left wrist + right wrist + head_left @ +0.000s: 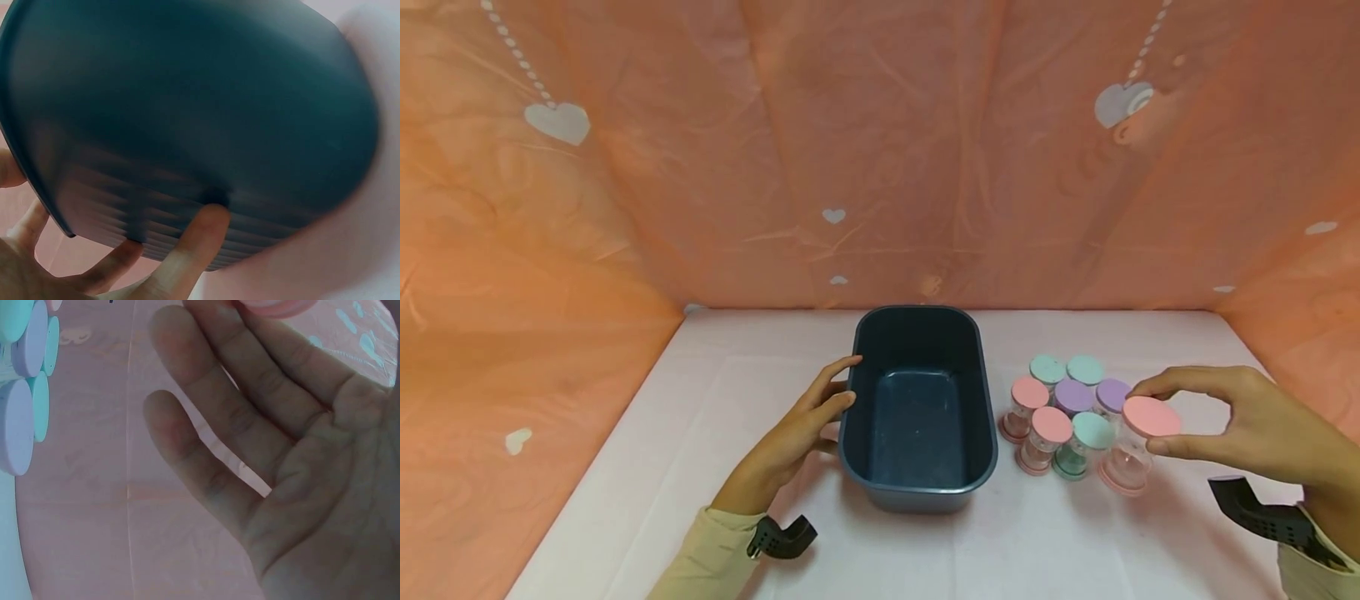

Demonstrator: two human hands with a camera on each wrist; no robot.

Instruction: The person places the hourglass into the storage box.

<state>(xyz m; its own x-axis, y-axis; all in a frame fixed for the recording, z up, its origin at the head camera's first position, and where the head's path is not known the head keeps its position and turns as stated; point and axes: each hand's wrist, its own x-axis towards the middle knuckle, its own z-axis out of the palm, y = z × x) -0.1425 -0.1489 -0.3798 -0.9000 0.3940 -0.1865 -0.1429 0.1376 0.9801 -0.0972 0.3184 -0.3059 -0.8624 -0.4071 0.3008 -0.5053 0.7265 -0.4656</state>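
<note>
My right hand (1247, 412) pinches a sand timer (1150, 417) with pink ends between thumb and fingers at its top disc. In the right wrist view the pink end (281, 305) shows at the top edge, past my spread fingers. Beside it on the left stand several more upright timers, among them a mint one (1093, 431), a purple one (1074, 397) and a pink one (1051, 425). My left hand (793, 429) rests against the left side of a deep dark blue bin (917, 492), its fingers fairly straight, the thumb touching the outer wall.
The bin stands upright in the middle of the white-covered table (700, 467), with its bare floor in view. An orange-pink sheet (880, 150) with heart prints hangs behind the table and along both sides.
</note>
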